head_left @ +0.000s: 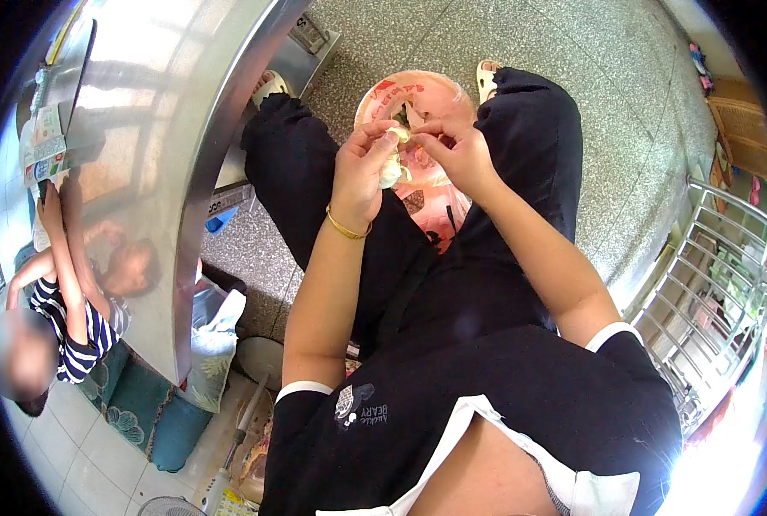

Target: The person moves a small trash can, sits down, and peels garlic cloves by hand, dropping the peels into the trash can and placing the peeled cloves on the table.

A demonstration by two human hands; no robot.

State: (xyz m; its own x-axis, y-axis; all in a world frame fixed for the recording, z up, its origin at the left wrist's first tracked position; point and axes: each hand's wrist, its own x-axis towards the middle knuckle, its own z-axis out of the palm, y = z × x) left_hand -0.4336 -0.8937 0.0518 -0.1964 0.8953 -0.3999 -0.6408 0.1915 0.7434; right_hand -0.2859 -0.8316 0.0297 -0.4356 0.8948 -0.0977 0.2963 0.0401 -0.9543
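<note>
My left hand (pixel 364 168) is closed around a pale whitish-green piece (pixel 390 172), which looks like a vegetable; its exact kind is unclear. A yellowish part of it shows by the thumb tip. Close beside it, my right hand (pixel 459 155) pinches with thumb and forefinger near that yellowish end. What the right fingertips hold is too small to make out. Both hands are above a bin lined with a pink-red plastic bag (pixel 445 90), standing on the floor between my legs. Brownish and pale scraps (pixel 415 116) lie inside the bag.
A shiny metal table (pixel 156 112) runs along my left. Another person in a striped shirt (pixel 74 327) sits at it, one hand by a carton (pixel 46 146). Speckled floor (pixel 383 43) extends ahead. A metal rack (pixel 693 284) stands at right; a fan (pixel 170 506) is lower left.
</note>
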